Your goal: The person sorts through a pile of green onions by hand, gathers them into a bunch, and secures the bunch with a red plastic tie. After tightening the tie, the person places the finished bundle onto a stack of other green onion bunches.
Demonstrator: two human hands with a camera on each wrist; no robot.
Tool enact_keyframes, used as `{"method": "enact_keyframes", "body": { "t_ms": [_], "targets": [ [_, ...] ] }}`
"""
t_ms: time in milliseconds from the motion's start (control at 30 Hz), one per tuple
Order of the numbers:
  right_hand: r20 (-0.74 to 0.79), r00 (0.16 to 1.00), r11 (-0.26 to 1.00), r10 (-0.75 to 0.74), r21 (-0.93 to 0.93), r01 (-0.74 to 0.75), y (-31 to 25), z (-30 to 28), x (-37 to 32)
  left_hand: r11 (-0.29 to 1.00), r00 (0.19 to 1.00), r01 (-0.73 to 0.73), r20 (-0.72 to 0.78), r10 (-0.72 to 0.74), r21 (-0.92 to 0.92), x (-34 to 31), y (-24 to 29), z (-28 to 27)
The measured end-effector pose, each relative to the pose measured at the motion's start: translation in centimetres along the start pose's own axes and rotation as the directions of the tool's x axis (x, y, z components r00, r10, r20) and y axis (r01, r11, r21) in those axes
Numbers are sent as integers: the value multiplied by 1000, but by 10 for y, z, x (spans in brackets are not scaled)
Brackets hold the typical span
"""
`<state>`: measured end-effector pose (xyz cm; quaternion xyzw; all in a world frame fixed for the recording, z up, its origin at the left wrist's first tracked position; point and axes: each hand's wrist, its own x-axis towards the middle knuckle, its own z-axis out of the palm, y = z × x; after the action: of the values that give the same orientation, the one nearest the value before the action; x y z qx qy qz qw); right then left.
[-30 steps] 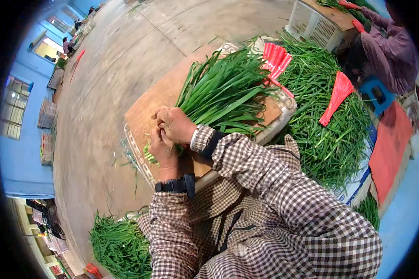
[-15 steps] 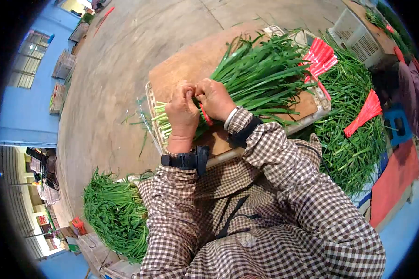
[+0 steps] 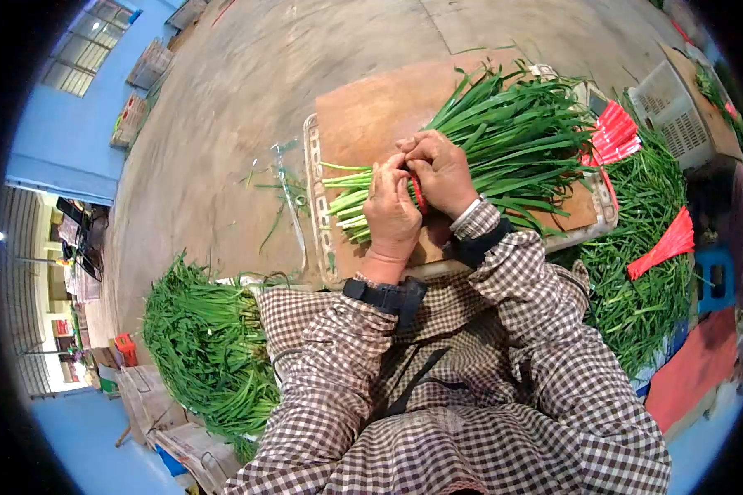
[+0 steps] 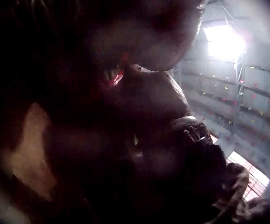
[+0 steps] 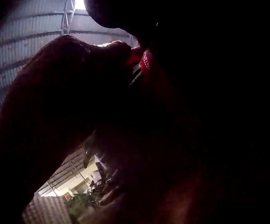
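A bunch of long green leafy stalks, like garlic chives (image 3: 512, 132), lies across a brown board (image 3: 371, 107) with its pale cut ends (image 3: 351, 202) toward the left. Around the stalks runs a red tie (image 3: 418, 195). My left hand (image 3: 392, 214) pinches the tie from the cut-end side, thumb and fingertips raised. Facing it, my right hand (image 3: 444, 175) pinches the tie from the leafy side, and the fingertips of both hands meet above the bunch. Both wrist views are very dark; a strip of red tie (image 5: 146, 60) with pale print shows by the right fingers.
The board rests on a pale plastic crate (image 3: 322, 223). Red ties (image 3: 615, 136) lie at its right end, more red ties (image 3: 664, 243) on a large heap of loose greens (image 3: 636, 305). Another pile of greens (image 3: 210, 355) sits at lower left. A blue stool (image 3: 714, 280) stands far right.
The head view has swung, so the board and hands appear farther right. The hands, earlier overlapping near the cut ends, now face each other at the tie, which has come into sight around the bunch.
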<state>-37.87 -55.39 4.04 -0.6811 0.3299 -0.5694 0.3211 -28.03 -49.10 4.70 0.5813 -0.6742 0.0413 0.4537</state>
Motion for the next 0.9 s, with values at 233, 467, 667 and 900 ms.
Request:
{"method": "enact_keyframes", "body": {
  "t_ms": [233, 467, 667, 900],
  "targets": [
    [8, 1000, 1000, 23, -8, -23, 2, 2, 16, 853, 898, 420, 280, -340, -311, 30, -3, -14],
    [207, 949, 971, 238, -24, -238, 26, 2, 30, 370, 659, 749, 677, -327, -550, 52, -54, -6],
    [165, 950, 964, 264, -4, -267, 25, 3, 28, 390, 559, 820, 728, -396, -418, 59, -52, -4],
    [163, 915, 907, 370, 150, -394, 21, -3, 36, 349, 510, 853, 759, -404, -388, 61, -54, 7]
  ]
}}
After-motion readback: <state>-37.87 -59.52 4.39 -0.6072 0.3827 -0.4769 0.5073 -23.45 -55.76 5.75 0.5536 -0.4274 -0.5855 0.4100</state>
